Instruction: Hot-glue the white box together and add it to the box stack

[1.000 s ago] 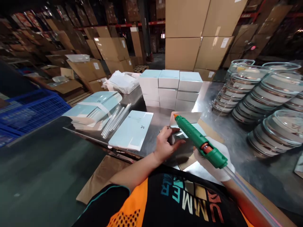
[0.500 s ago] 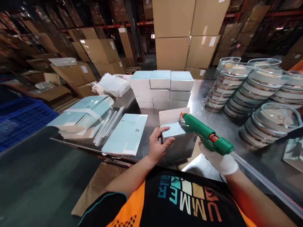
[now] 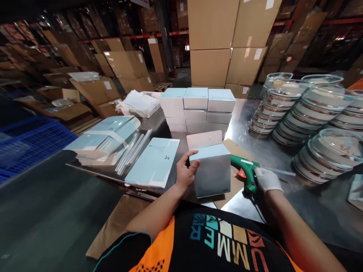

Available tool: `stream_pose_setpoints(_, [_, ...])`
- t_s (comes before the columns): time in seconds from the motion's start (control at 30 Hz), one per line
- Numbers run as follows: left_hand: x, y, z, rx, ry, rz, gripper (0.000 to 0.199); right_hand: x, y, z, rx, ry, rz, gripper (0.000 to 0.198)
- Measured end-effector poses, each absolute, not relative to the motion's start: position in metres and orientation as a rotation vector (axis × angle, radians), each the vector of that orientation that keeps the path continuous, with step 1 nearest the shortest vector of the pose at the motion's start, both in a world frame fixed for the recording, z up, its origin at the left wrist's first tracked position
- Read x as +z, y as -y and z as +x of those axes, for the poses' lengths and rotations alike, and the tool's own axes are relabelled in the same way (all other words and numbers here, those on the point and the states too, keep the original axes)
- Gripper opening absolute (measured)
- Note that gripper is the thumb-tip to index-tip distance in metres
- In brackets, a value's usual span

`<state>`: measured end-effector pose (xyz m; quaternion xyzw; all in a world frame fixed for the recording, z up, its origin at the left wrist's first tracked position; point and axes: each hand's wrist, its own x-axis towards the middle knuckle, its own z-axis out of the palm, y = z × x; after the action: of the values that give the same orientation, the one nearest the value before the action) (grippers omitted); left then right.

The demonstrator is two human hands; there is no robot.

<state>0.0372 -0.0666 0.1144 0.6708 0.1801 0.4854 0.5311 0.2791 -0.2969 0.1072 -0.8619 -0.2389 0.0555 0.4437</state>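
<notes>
Far left: blue plastic crate [image 3: 25, 145] seen beside the worktop [image 3: 255, 151]. On the steel worktop's left part, a pile of flat pale-blue box blanks [image 3: 104, 132] is laid, with clear glue sticks [image 3: 133, 149] resting along its right edge. Just right of those, a single flat box blank [image 3: 154, 162] lies near the front edge. Behind, a white basket of plastic bags [image 3: 138, 104] is set, and a block of finished pale-blue boxes [image 3: 197, 109] is stacked three wide.

Centre: the folded box [image 3: 211, 170] is stood upright on a brown cardboard sheet [image 3: 235, 177], rear flap open and raised. It is gripped at its left top corner by the bare left hand [image 3: 184, 172]; fingers curled over the top edge, thumb on the near face.

Right of the box: the green glue gun [image 3: 245, 172] is laid on the cardboard, nozzle end hidden behind the box. Its handle is held by the gloved right hand [image 3: 266, 179], fingers wrapped round it.

Far right: stacks of glass lidded dishes [image 3: 309, 113] are leaned in rows. Cardboard cartons [image 3: 227, 41] are piled behind the worktop.
</notes>
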Motion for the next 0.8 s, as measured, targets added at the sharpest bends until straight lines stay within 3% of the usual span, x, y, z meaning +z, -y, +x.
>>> stream_pose_setpoints(0.1, [0.115,0.066,0.04,1.144,-0.415,1.619,0.068,0.121,0.291,0.271,0.107,0.542,-2.079,0.044])
stream_pose_setpoints(0.2, [0.117,0.07,0.044,1.114,-0.384,1.664,0.068,0.142,0.265,0.244,0.329,0.686,-1.677,0.063])
stream_pose_setpoints(0.3, [0.117,0.072,0.045,1.084,-0.299,1.699,0.07,0.158,0.237,0.22,0.43,0.843,-1.498,0.063])
stream_pose_setpoints(0.4, [0.111,0.068,0.045,1.067,-0.221,1.746,0.071,0.159,0.228,0.214,0.401,0.947,-1.502,0.055])
stream_pose_setpoints(0.57, [0.102,0.058,0.048,1.21,-0.099,1.612,0.063,0.14,0.242,0.229,0.207,1.2,-1.484,0.069])
stream_pose_setpoints(0.73, [0.117,0.044,0.046,1.085,0.089,1.779,0.054,0.131,0.253,0.228,0.042,1.492,-1.359,0.035])
stream_pose_setpoints(0.8, [0.126,0.039,0.042,0.964,0.18,1.928,0.049,0.134,0.254,0.223,0.068,1.551,-1.351,0.032])
